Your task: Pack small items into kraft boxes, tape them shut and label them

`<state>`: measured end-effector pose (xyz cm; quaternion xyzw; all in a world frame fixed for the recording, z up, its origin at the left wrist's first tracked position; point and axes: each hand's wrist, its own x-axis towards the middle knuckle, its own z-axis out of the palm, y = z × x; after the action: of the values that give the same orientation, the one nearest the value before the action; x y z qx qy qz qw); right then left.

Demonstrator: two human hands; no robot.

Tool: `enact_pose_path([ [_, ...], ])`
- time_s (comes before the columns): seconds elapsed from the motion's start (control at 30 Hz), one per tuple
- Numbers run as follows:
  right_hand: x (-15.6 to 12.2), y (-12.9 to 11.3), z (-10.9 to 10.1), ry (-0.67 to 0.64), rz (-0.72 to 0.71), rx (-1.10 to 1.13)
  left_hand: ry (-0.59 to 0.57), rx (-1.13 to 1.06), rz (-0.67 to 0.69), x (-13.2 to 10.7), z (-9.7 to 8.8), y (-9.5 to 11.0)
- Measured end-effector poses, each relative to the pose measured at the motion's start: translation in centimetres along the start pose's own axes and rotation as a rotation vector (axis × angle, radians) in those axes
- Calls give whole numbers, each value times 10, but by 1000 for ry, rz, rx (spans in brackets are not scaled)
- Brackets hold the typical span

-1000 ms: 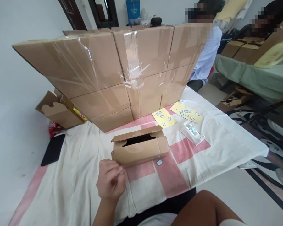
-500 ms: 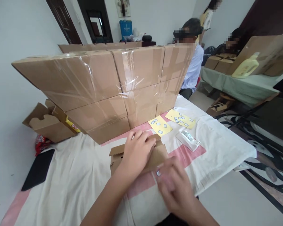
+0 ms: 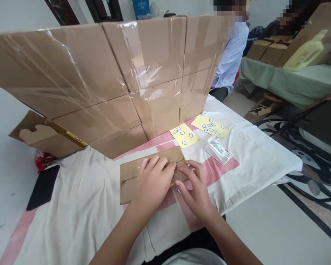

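Note:
A small brown cardboard box (image 3: 129, 186) lies on the cloth in front of me, its top flaps folded down. My left hand (image 3: 154, 178) rests across the top, fingers bent over the flaps and holding them. At the right end, my right hand (image 3: 195, 189) grips the box, with its fingertips on the top near the corner and its thumb by the near edge. A small blue and white bit (image 3: 179, 191) shows beside that thumb; I cannot make out what it is. Behind the box lie two yellow cards (image 3: 187, 138) with small outlined labels on them.
A wall of taped cartons (image 3: 110, 70) stands at the back. To the right is a white tape dispenser-like object (image 3: 218, 151). A black tablet or phone (image 3: 44, 187) and an opened carton (image 3: 46, 138) are at left. Another person (image 3: 228, 55) sits beyond the cartons.
The box's raised flaps now lie flat. My right hand has moved up and forward from the near side onto the box's right end. The view has tilted downward.

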<state>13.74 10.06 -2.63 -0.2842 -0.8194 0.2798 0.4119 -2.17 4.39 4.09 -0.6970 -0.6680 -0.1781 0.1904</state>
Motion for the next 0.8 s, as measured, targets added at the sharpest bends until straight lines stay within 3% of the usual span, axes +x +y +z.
enact_pose_path([
  [0.5, -6, 13, 14, 110, -3, 78, -152, -106, -72, -11, 2, 4],
  [0.7, -8, 23, 8, 66, -12, 155, -53, -32, -81, -9, 7, 10],
  [0.8, -11, 32, 7, 57, 4, 241, -56, -20, -45, -6, 7, 12],
])
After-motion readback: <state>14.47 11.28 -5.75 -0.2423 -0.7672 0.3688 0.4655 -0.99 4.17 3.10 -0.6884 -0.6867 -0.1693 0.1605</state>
